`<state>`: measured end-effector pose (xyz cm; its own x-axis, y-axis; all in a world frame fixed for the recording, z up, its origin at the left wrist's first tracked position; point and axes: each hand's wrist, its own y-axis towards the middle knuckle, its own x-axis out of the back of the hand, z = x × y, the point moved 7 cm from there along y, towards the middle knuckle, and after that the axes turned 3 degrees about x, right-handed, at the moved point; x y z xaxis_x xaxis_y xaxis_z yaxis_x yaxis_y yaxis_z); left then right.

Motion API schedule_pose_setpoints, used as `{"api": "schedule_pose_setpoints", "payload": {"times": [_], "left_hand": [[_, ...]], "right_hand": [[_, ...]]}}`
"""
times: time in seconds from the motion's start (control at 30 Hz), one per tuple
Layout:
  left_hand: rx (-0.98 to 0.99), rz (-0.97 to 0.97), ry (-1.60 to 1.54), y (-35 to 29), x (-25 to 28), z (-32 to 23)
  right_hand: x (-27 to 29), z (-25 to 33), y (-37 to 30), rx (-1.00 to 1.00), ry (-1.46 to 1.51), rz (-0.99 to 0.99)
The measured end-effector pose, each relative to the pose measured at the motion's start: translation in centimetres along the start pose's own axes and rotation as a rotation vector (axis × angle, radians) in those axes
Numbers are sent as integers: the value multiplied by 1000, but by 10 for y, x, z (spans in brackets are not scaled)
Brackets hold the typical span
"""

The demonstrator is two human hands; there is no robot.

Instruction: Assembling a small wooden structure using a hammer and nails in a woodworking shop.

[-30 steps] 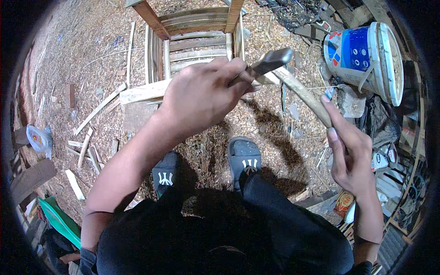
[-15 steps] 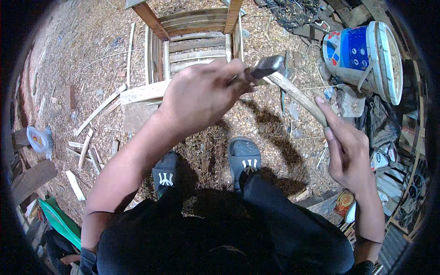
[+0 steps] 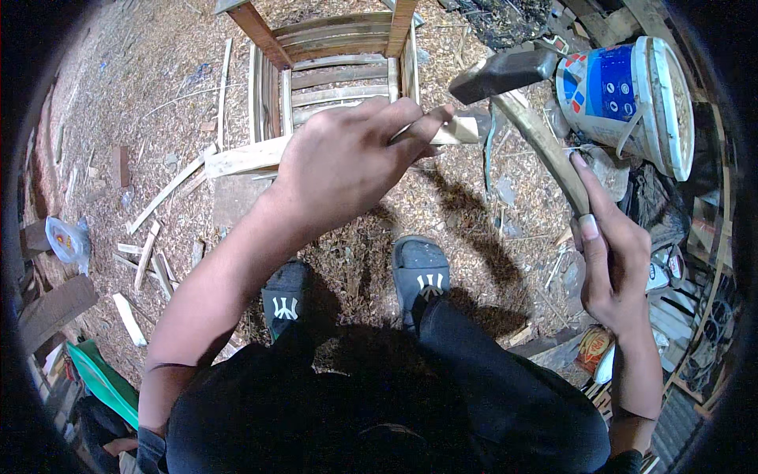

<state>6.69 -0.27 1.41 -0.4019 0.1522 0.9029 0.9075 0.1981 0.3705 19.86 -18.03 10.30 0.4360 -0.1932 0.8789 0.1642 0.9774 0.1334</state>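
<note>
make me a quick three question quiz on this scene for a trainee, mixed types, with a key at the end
1. True or false: the right grip has the hammer by its handle.

2. Multiple choice: where in the view is the plastic bucket?
A) lower left
B) upper right
C) bottom centre

3. Short answer: what pale, long piece is the left grip on?

Key:
1. True.
2. B.
3. A wooden slat.
</note>
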Motion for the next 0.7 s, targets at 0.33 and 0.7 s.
{"api": "schedule_pose_setpoints", "payload": {"times": [0.33, 0.7], "left_hand": [[117, 48, -253, 7, 8, 8], [145, 96, -562, 9, 6, 19]], "right_hand": [[-8, -13, -7, -173, 124, 43], [-13, -17, -11, -213, 145, 43]]}}
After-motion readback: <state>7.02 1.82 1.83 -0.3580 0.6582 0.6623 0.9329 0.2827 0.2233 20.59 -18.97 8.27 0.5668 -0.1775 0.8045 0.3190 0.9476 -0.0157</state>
